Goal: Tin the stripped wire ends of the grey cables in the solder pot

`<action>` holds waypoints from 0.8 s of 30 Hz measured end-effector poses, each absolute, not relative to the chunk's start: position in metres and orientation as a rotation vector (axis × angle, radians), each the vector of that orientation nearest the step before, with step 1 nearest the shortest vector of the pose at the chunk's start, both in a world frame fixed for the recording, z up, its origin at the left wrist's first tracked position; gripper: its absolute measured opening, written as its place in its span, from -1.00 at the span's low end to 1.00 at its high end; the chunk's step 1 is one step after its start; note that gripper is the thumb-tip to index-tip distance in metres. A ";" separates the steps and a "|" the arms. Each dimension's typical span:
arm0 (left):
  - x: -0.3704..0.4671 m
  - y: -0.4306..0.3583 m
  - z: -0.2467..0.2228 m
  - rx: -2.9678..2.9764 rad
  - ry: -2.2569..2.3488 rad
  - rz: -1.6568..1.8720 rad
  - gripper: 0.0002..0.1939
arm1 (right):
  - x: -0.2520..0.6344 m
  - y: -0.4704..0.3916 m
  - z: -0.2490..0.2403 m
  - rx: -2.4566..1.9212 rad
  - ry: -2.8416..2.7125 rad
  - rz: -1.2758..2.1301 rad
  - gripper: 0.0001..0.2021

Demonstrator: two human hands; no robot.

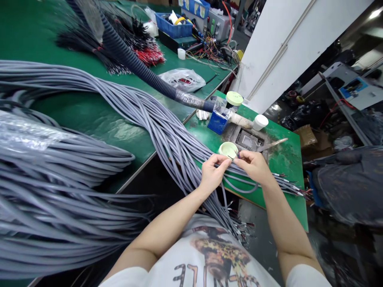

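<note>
My left hand (pixel 213 172) and my right hand (pixel 253 165) meet over the small green table (pixel 284 159), both pinching the stripped end of one grey cable (pixel 239 187) that loops down beneath them. Thin coloured wire tips stick up between my fingertips, right beside a small round pale-green tin (pixel 228 149). A thick bundle of grey cables (pixel 161 127) runs from the left under my left wrist. More cable ends with bared wires (pixel 291 187) lie to the right of my right hand.
A recessed metal solder pot (pixel 248 140) sits behind the tin, with a blue box (pixel 217 121), a green-lidded jar (pixel 233 98) and a white cup (pixel 259 122). A black corrugated hose (pixel 134 63) crosses the large green bench (pixel 74 111). Blue bins (pixel 173 26) stand at the back.
</note>
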State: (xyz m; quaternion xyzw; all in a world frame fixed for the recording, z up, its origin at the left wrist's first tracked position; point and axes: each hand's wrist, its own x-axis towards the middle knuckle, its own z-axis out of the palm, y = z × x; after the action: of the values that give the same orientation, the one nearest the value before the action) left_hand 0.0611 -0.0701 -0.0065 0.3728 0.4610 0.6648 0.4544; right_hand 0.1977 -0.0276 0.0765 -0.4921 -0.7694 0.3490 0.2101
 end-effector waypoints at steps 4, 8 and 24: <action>0.047 -0.065 -0.009 1.000 1.199 1.669 -0.87 | 0.197 -0.005 0.077 -1.401 -2.270 0.834 -0.73; 0.035 -0.067 -0.016 1.172 1.284 1.753 -0.94 | 0.198 0.024 0.069 -1.487 -2.386 0.730 -0.77; 0.031 -0.069 -0.037 1.782 1.387 1.623 -0.93 | 0.182 0.046 0.054 -1.562 -2.928 0.149 -0.82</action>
State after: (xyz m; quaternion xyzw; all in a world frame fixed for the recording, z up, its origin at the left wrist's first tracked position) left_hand 0.0311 -0.0694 -0.0366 0.6304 0.4908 0.5741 0.1791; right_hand 0.1823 0.0464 0.0538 -0.4683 -0.8779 0.0448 -0.0898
